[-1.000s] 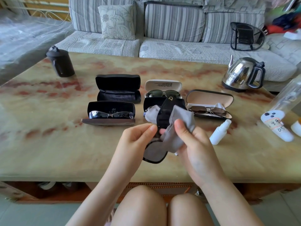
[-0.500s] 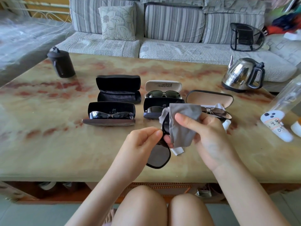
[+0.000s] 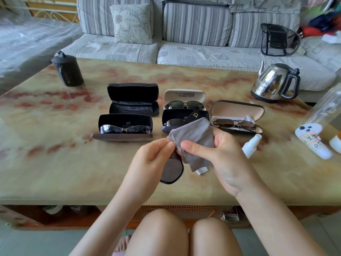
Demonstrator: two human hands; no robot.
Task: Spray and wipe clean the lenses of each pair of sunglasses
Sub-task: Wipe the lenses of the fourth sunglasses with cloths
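Observation:
My left hand (image 3: pixel 154 154) pinches the frame of black sunglasses (image 3: pixel 171 169) above the table's near edge; one dark lens hangs below my fingers. My right hand (image 3: pixel 219 156) holds a grey cloth (image 3: pixel 193 143) folded over the other lens, thumb pressing on it. A small white spray bottle (image 3: pixel 251 145) lies on the table just right of my right hand. Behind stand several open cases: one with silver wraparound sunglasses (image 3: pixel 125 129), a white case with dark sunglasses (image 3: pixel 184 104), a beige-lined case with brown sunglasses (image 3: pixel 234 123), an empty black case (image 3: pixel 132 98).
A steel kettle (image 3: pixel 275 83) stands at the back right of the marble table (image 3: pixel 55 163), a black canister (image 3: pixel 68 71) at the back left. White labelled bottles (image 3: pixel 311 142) sit at the right edge. A striped sofa (image 3: pixel 184 39) runs behind the table.
The cloth has shifted up and spread over the upper lens. My right hand turned so its thumb presses on the cloth, and the glasses sit a little higher.

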